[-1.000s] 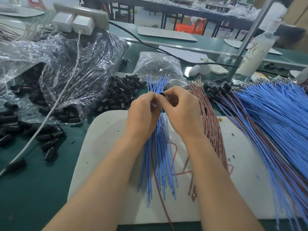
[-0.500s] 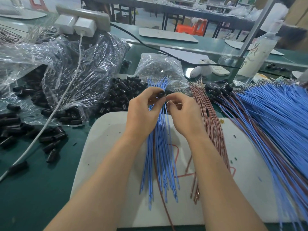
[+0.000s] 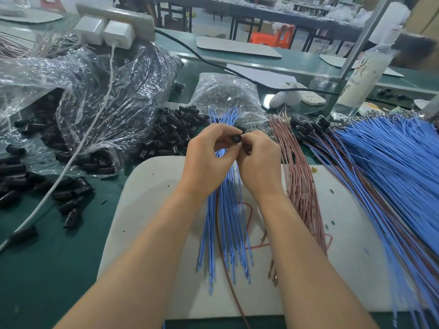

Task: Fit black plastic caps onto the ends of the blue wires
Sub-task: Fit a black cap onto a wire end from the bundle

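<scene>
Left hand [image 3: 209, 157]: thumb and forefinger pinch one black cap [image 3: 236, 138], its open end turned toward the camera; the other fingers are curled below. Right hand [image 3: 259, 162]: fingers curled, tips pressed up against the cap from the right. What those tips pinch is hidden, so I cannot tell whether it holds anything. Both hands are raised just above the far end of the blue wires [image 3: 225, 222], a loose bundle lying lengthwise on the white mat [image 3: 152, 210] with its near ends fanned toward the camera. One brown lead runs through the bundle. Just right of it on the mat lies a bundle of brown wires [image 3: 301, 191]. Further right is a large blue pile [image 3: 392, 162] mixed with brown, some far ends already carrying black caps. Behind the left hand, at the mat's far edge, is the cap pile [image 3: 175, 131]. Behind the wire tips sits a small bag [image 3: 225, 93] of grey parts. Left of the pile is a big crumpled clear bag [image 3: 107, 91] with more caps spilling out, and loose caps [image 3: 71, 200] lie on the green table [image 3: 47, 269]. A white cable [image 3: 71, 162] crosses the bag down from a power strip [image 3: 114, 22]. At far right stands a clear bottle [image 3: 363, 74].
</scene>
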Motion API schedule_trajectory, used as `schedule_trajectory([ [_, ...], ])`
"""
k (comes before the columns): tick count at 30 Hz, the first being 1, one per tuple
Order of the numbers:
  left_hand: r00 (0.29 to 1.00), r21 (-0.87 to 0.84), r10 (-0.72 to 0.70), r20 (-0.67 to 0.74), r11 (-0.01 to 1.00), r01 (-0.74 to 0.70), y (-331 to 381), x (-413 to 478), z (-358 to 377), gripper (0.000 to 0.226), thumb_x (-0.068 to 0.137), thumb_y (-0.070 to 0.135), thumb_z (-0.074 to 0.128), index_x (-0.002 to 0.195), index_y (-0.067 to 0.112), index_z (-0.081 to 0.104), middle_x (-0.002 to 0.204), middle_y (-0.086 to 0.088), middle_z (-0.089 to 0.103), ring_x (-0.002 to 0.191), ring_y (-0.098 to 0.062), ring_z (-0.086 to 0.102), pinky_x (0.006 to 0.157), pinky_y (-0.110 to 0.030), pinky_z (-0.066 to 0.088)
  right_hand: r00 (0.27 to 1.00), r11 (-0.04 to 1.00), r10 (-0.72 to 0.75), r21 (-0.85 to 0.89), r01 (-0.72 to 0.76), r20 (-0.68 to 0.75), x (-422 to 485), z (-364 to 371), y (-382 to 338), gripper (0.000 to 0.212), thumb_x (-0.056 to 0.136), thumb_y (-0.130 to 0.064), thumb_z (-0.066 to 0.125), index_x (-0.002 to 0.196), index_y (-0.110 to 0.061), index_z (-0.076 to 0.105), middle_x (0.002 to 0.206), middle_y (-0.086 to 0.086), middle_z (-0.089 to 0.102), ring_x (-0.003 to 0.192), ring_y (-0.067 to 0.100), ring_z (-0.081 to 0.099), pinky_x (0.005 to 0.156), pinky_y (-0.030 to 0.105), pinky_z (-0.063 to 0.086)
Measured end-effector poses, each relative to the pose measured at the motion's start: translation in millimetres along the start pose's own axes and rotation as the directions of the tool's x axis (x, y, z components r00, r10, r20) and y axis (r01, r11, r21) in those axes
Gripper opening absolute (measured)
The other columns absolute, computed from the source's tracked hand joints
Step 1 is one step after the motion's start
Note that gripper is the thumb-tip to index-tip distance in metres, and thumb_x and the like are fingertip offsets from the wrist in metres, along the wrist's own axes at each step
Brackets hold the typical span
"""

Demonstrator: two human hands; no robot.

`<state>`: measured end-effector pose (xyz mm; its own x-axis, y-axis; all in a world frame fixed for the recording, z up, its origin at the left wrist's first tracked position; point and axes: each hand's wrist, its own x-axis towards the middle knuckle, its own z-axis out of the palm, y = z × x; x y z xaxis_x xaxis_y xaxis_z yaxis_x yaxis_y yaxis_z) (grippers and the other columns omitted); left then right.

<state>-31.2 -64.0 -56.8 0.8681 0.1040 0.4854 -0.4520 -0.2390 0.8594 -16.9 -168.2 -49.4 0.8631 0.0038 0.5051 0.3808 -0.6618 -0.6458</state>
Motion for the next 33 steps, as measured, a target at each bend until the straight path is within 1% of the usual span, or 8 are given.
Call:
schedule_trajectory([
  [7, 1.0, -0.033, -0.025, 0.007, 0.999, 0.025, 3, -1, 1, 0.029, 0.076, -0.013, 0.059, 0.092, 0.01, 0.067, 0.09, -0.006, 0.069, 0.084, -0.012, 0.066, 0.083, -0.021, 0.052, 1.0, 1.0, -0.02, -0.023, 0.02, -0.003, -1, 1, 0, 0.01, 0.08, 0.008, 0.056, 0.075, 0.005, 0.064, 0.074, 0.001, 0.047, 0.064, 0.013, 0.038, 0.059, 0.008, 0.032],
  [13, 0.999, -0.048, -0.031, 0.011, 0.998, 0.032, 7, -3, 1, 0.03, 0.075, -0.012, 0.06, 0.09, 0.013, 0.067, 0.087, -0.001, 0.069, 0.084, -0.013, 0.067, 0.085, -0.025, 0.053, 1.0, 0.999, -0.012, -0.035, 0.012, 0.007, -1, 0, 0, 0.011, 0.079, 0.008, 0.054, 0.076, 0.004, 0.064, 0.073, 0.0, 0.047, 0.06, 0.006, 0.038, 0.059, 0.007, 0.033],
  [16, 0.999, -0.057, -0.037, 0.017, 0.998, 0.038, 7, -3, 1, 0.03, 0.075, -0.012, 0.059, 0.09, 0.012, 0.067, 0.087, -0.003, 0.069, 0.085, -0.015, 0.068, 0.086, -0.029, 0.054, 1.0, 0.999, 0.002, -0.053, -0.001, 0.019, -1, 2, 2, 0.014, 0.081, 0.005, 0.054, 0.082, 0.004, 0.067, 0.077, 0.005, 0.053, 0.067, 0.016, 0.044, 0.057, 0.012, 0.032],
  [21, 0.997, -0.076, -0.061, 0.035, 0.995, 0.064, 4, -2, 2, 0.029, 0.079, -0.01, 0.06, 0.09, 0.017, 0.065, 0.089, -0.001, 0.068, 0.088, -0.016, 0.067, 0.088, -0.029, 0.053, 0.998, 0.998, 0.048, -0.045, -0.047, 0.027, 0, 2, 2, 0.019, 0.084, 0.003, 0.054, 0.091, 0.001, 0.071, 0.088, 0.013, 0.063, 0.075, 0.018, 0.05, 0.064, 0.018, 0.029],
  [23, 0.997, -0.076, -0.068, 0.03, 0.995, 0.07, 2, -1, 2, 0.031, 0.08, -0.008, 0.062, 0.089, 0.021, 0.063, 0.09, -0.001, 0.068, 0.089, -0.015, 0.067, 0.087, -0.028, 0.053, 0.991, 0.993, 0.114, -0.022, -0.112, 0.073, 1, 2, 3, 0.022, 0.087, 0.0, 0.055, 0.102, -0.003, 0.071, 0.098, 0.013, 0.066, 0.086, 0.022, 0.059, 0.074, 0.018, 0.038],
  [26, 0.997, -0.063, -0.079, 0.01, 0.995, 0.079, -1, 0, 0, 0.027, 0.082, -0.006, 0.063, 0.09, 0.02, 0.063, 0.092, -0.001, 0.068, 0.088, -0.011, 0.066, 0.086, -0.025, 0.052, 0.97, 0.964, 0.226, 0.123, -0.235, 0.088, 3, -3, 4, 0.023, 0.09, -0.002, 0.054, 0.107, -0.009, 0.069, 0.099, 0.009, 0.069, 0.091, 0.025, 0.066, 0.088, 0.037, 0.052],
  [28, 0.997, -0.049, -0.079, 0.003, 0.996, 0.079, -2, 1, -1, 0.022, 0.084, -0.004, 0.063, 0.093, 0.016, 0.064, 0.093, -0.001, 0.067, 0.088, -0.011, 0.065, 0.086, -0.023, 0.052, 0.966, 0.948, 0.253, 0.183, -0.259, 0.057, 4, -8, 4, 0.021, 0.09, -0.001, 0.052, 0.096, -0.016, 0.066, 0.085, 0.005, 0.067, 0.078, 0.023, 0.068, 0.08, 0.041, 0.056],
  [33, 0.997, 0.041, -0.08, -0.019, 0.996, 0.08, -4, 1, -2, 0.019, 0.084, -0.002, 0.062, 0.095, 0.014, 0.065, 0.091, 0.002, 0.067, 0.087, -0.008, 0.064, 0.083, -0.019, 0.051, 0.952, 0.894, 0.298, 0.33, -0.302, 0.064, 6, -16, -1, 0.028, 0.085, 0.003, 0.051, 0.077, -0.019, 0.066, 0.073, -0.004, 0.067, 0.062, 0.005, 0.067, 0.065, 0.022, 0.056],
])
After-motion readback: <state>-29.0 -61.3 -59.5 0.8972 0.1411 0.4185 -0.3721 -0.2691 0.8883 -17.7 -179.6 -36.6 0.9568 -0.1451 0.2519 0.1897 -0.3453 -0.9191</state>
